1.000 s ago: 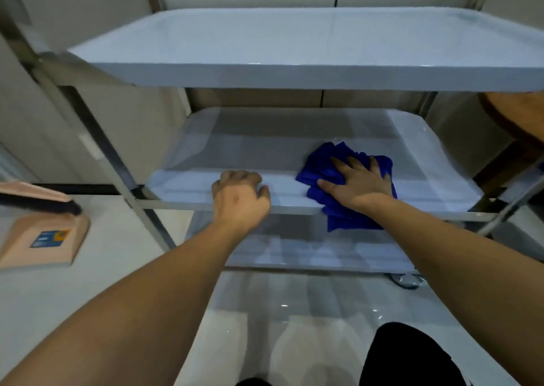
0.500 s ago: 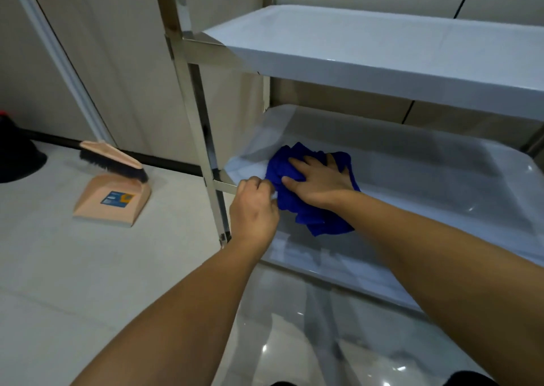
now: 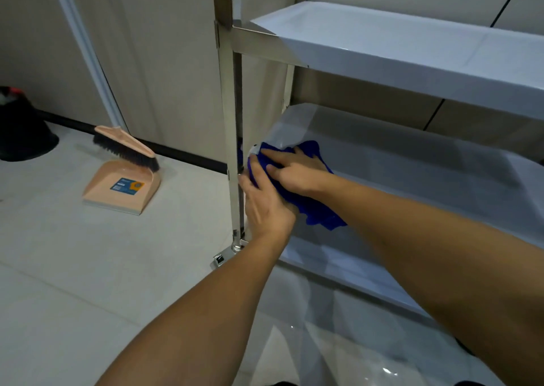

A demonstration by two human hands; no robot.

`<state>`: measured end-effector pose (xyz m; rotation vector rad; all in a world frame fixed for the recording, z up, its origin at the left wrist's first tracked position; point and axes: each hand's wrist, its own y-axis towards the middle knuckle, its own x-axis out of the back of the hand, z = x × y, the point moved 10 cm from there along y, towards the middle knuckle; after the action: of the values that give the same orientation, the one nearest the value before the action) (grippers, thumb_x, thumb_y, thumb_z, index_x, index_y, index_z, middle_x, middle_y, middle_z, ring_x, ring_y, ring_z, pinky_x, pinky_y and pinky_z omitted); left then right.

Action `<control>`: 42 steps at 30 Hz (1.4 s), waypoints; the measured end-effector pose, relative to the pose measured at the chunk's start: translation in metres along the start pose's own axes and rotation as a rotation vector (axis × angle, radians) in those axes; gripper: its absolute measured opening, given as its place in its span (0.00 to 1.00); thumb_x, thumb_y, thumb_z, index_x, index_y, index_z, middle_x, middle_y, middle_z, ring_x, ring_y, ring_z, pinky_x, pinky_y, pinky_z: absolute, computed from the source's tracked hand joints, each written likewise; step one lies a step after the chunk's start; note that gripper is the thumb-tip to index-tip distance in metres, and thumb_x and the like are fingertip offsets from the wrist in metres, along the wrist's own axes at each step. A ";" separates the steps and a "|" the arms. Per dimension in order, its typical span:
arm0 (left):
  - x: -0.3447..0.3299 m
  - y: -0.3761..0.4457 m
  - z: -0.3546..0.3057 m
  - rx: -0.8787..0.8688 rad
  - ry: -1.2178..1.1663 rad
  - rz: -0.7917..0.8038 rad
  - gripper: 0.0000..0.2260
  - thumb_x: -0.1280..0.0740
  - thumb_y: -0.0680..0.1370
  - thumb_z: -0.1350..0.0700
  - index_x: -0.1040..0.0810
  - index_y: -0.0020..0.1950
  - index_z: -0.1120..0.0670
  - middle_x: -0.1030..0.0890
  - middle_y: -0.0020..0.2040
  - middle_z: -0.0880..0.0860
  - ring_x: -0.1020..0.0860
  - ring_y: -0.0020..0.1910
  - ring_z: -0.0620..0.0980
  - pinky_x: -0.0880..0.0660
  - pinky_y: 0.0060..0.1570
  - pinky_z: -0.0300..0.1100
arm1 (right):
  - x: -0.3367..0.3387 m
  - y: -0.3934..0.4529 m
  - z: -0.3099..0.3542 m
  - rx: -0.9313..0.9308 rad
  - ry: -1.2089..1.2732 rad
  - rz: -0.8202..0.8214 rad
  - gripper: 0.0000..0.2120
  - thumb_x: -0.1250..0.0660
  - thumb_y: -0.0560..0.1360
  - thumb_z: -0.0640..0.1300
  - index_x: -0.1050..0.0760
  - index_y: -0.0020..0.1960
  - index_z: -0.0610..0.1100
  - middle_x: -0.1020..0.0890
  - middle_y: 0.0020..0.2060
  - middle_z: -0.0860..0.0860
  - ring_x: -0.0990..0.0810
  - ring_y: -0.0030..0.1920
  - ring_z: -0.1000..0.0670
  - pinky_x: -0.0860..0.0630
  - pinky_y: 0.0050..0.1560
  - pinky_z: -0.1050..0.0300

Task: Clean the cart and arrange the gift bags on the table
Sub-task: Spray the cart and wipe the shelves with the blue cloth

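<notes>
The steel cart has white tray shelves: a top shelf point(image 3: 382, 47), a middle shelf point(image 3: 426, 179) and a lower one point(image 3: 338, 270). A blue cloth point(image 3: 321, 215) lies bunched at the middle shelf's front left corner, beside the steel post point(image 3: 232, 106). My right hand point(image 3: 294, 170) presses flat on the cloth with its fingers spread. My left hand point(image 3: 265, 203) sits right next to it and holds the front rim of the middle shelf at the corner; its fingertips are partly hidden. No gift bags or table are in view.
A peach dustpan point(image 3: 123, 191) with a long-handled brush point(image 3: 123, 147) stands on the tiled floor to the left, by the wall. A dark object point(image 3: 20, 132) sits at the far left. The cart's foot point(image 3: 223, 257) is below my left hand.
My right hand has slid the blue cloth left along the middle shelf to its front left corner. My left hand moved left along the rim with it, and my view turned left.
</notes>
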<state>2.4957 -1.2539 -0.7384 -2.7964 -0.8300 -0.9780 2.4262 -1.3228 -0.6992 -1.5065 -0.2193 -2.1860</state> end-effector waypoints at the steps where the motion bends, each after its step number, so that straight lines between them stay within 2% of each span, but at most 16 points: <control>1: 0.003 0.002 0.002 -0.004 0.007 0.010 0.51 0.26 0.73 0.58 0.60 0.81 0.43 0.43 0.77 0.54 0.23 0.60 0.57 0.21 0.57 0.50 | 0.001 -0.001 0.005 0.011 -0.001 -0.002 0.21 0.49 0.85 0.55 0.41 0.78 0.62 0.29 0.72 0.47 0.37 0.74 0.43 0.38 0.71 0.41; 5: 0.035 0.014 0.020 -0.019 -0.083 -0.010 0.47 0.27 0.73 0.61 0.54 0.81 0.42 0.36 0.77 0.52 0.25 0.65 0.56 0.26 0.62 0.48 | -0.010 0.007 0.025 0.037 -0.007 -0.005 0.22 0.47 0.84 0.52 0.39 0.78 0.59 0.25 0.67 0.46 0.32 0.67 0.45 0.35 0.68 0.44; 9: 0.056 0.023 0.039 -0.014 -0.185 -0.042 0.46 0.27 0.70 0.61 0.49 0.81 0.45 0.33 0.74 0.51 0.26 0.66 0.53 0.25 0.65 0.52 | -0.025 0.010 0.039 0.100 -0.066 -0.070 0.24 0.45 0.83 0.52 0.40 0.79 0.59 0.27 0.71 0.51 0.40 0.77 0.43 0.46 0.75 0.37; 12: 0.051 0.021 0.041 -0.085 -0.153 0.030 0.43 0.27 0.70 0.56 0.46 0.80 0.44 0.35 0.75 0.50 0.23 0.62 0.52 0.22 0.61 0.53 | -0.037 0.004 0.035 0.141 -0.249 -0.110 0.27 0.45 0.83 0.56 0.47 0.80 0.59 0.37 0.77 0.54 0.48 0.79 0.40 0.50 0.75 0.30; 16: 0.037 0.013 0.038 -0.163 -0.055 0.134 0.48 0.24 0.67 0.62 0.46 0.81 0.47 0.42 0.78 0.51 0.29 0.68 0.50 0.26 0.63 0.42 | -0.038 0.000 0.016 0.111 -0.350 -0.105 0.31 0.42 0.81 0.60 0.51 0.80 0.63 0.45 0.80 0.51 0.50 0.79 0.39 0.43 0.72 0.29; 18: 0.032 0.005 0.030 -0.196 0.013 0.146 0.47 0.24 0.69 0.61 0.46 0.81 0.49 0.44 0.80 0.52 0.30 0.69 0.52 0.29 0.60 0.40 | -0.036 -0.006 0.008 0.131 -0.394 -0.117 0.32 0.41 0.81 0.60 0.53 0.80 0.62 0.45 0.80 0.51 0.50 0.79 0.39 0.39 0.70 0.31; 21: 0.027 -0.006 0.013 -0.234 0.081 0.108 0.41 0.27 0.69 0.64 0.40 0.78 0.51 0.43 0.79 0.53 0.27 0.66 0.55 0.28 0.56 0.42 | -0.033 -0.022 -0.007 0.160 -0.446 -0.147 0.33 0.41 0.82 0.58 0.56 0.80 0.61 0.46 0.80 0.51 0.50 0.79 0.39 0.38 0.70 0.31; 23: 0.022 -0.013 -0.004 -0.289 0.129 0.053 0.39 0.29 0.68 0.66 0.37 0.77 0.52 0.40 0.78 0.53 0.30 0.69 0.55 0.28 0.62 0.44 | -0.031 -0.034 -0.020 0.159 -0.462 -0.161 0.33 0.42 0.82 0.58 0.57 0.80 0.60 0.48 0.81 0.51 0.51 0.80 0.39 0.39 0.70 0.31; 25: 0.011 -0.021 -0.029 -0.380 0.158 0.040 0.35 0.32 0.67 0.65 0.33 0.75 0.55 0.36 0.76 0.56 0.34 0.73 0.56 0.32 0.71 0.51 | -0.023 -0.045 -0.037 0.136 -0.459 -0.167 0.33 0.43 0.83 0.58 0.57 0.81 0.59 0.48 0.81 0.51 0.52 0.80 0.39 0.39 0.71 0.31; 28: -0.015 -0.036 -0.067 -0.506 0.186 0.086 0.31 0.36 0.65 0.62 0.27 0.70 0.58 0.28 0.70 0.57 0.32 0.71 0.57 0.33 0.72 0.55 | -0.014 -0.065 -0.062 0.090 -0.454 -0.136 0.37 0.39 0.80 0.58 0.56 0.82 0.55 0.50 0.81 0.52 0.54 0.80 0.40 0.40 0.71 0.31; 31: -0.051 -0.058 -0.100 -0.626 0.234 0.174 0.32 0.40 0.65 0.60 0.25 0.70 0.58 0.24 0.70 0.58 0.31 0.73 0.58 0.36 0.73 0.57 | -0.008 -0.086 -0.089 0.042 -0.496 -0.100 0.38 0.36 0.79 0.56 0.52 0.82 0.52 0.49 0.81 0.50 0.57 0.81 0.41 0.42 0.74 0.32; 36: -0.100 -0.089 -0.133 -0.720 0.268 0.270 0.31 0.39 0.67 0.56 0.25 0.72 0.56 0.24 0.71 0.57 0.31 0.73 0.57 0.35 0.73 0.58 | 0.009 -0.125 -0.151 -0.031 -0.454 -0.146 0.39 0.34 0.78 0.58 0.52 0.81 0.53 0.46 0.81 0.52 0.57 0.81 0.43 0.43 0.74 0.31; 40: -0.135 -0.114 -0.151 -0.743 0.311 0.295 0.33 0.35 0.70 0.47 0.31 0.75 0.54 0.28 0.73 0.56 0.32 0.72 0.58 0.37 0.74 0.58 | 0.029 -0.172 -0.208 -0.099 -0.413 -0.271 0.33 0.42 0.80 0.59 0.51 0.81 0.57 0.47 0.81 0.57 0.53 0.81 0.45 0.44 0.73 0.30; 42: -0.155 -0.132 -0.163 -0.787 0.331 0.313 0.35 0.34 0.72 0.43 0.34 0.77 0.55 0.32 0.75 0.58 0.34 0.74 0.59 0.39 0.75 0.59 | 0.036 -0.199 -0.239 -0.152 -0.425 -0.304 0.32 0.43 0.80 0.61 0.49 0.81 0.59 0.47 0.81 0.56 0.53 0.81 0.44 0.45 0.73 0.29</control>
<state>2.2365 -1.2517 -0.7157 -3.0202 0.0778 -1.9495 2.1225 -1.2514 -0.7318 -2.1394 -0.4547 -2.1141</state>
